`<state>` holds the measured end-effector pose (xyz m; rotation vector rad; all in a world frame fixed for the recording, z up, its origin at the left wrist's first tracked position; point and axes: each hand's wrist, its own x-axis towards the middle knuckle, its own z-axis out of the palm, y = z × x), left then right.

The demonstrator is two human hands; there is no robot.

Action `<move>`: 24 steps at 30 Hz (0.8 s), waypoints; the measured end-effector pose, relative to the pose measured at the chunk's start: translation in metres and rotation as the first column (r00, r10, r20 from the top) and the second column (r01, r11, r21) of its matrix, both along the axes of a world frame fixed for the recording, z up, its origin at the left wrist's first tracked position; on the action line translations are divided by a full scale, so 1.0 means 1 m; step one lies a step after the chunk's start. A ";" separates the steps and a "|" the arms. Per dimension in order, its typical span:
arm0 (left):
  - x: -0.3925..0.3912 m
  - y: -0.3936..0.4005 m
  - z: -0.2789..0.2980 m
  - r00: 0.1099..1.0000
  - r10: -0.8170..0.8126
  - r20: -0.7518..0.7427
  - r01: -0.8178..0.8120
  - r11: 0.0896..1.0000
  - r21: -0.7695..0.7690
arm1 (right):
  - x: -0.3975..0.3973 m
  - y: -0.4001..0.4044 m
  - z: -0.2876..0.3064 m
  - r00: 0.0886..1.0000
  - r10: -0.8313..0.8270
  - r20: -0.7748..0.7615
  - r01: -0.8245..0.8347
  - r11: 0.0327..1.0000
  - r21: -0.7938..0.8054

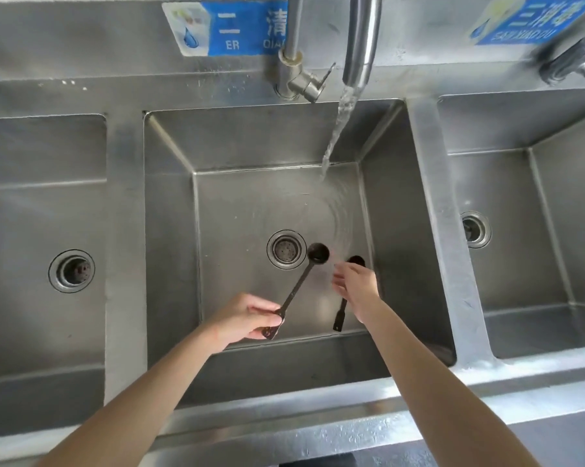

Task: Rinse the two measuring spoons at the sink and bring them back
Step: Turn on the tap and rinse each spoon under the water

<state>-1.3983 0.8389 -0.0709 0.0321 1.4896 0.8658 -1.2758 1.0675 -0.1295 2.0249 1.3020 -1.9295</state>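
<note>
two dark long-handled measuring spoons are held over the middle stainless steel sink basin, near its round drain: left hand pinching one spoon by the handle end, right hand gripping the other spoon mid-handle, water stream falling beyond both.

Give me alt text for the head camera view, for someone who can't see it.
Over the middle basin of a steel triple sink, the left hand and right hand each hold a black measuring spoon. The tap runs behind them; the water misses both spoons.
</note>
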 end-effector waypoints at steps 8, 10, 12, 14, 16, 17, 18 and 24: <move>0.016 0.007 -0.021 0.983 0.176 -0.059 -0.180 0.980 -0.078 | 0.048 0.011 -0.076 0.889 0.322 0.325 -0.340 0.941 -0.003; 0.020 0.014 -0.027 0.975 0.212 -0.061 -0.217 0.973 -0.078 | 0.048 0.016 -0.087 0.867 0.353 0.351 -0.380 0.925 0.009; 0.022 0.023 -0.031 0.968 0.241 -0.075 -0.247 0.966 -0.081 | 0.047 0.021 -0.097 0.857 0.369 0.359 -0.400 0.917 0.011; 0.024 0.033 -0.034 0.961 0.261 -0.085 -0.269 0.959 -0.090 | 0.047 0.026 -0.104 0.847 0.384 0.367 -0.419 0.908 0.017; 0.027 0.043 -0.035 0.956 0.280 -0.090 -0.288 0.953 -0.092 | 0.050 0.029 -0.108 0.834 0.405 0.374 -0.447 0.894 0.031; 0.028 0.047 -0.035 0.952 0.290 -0.097 -0.298 0.950 -0.093 | 0.052 0.031 -0.109 0.830 0.415 0.373 -0.459 0.888 0.034; 0.030 0.051 -0.035 0.948 0.298 -0.107 -0.308 0.947 -0.095 | 0.053 0.032 -0.110 0.828 0.427 0.364 -0.468 0.883 0.029; 0.032 0.067 -0.019 0.914 0.381 -0.138 -0.393 0.916 -0.076 | 0.044 0.039 -0.086 0.930 0.346 0.126 -0.348 0.938 -0.008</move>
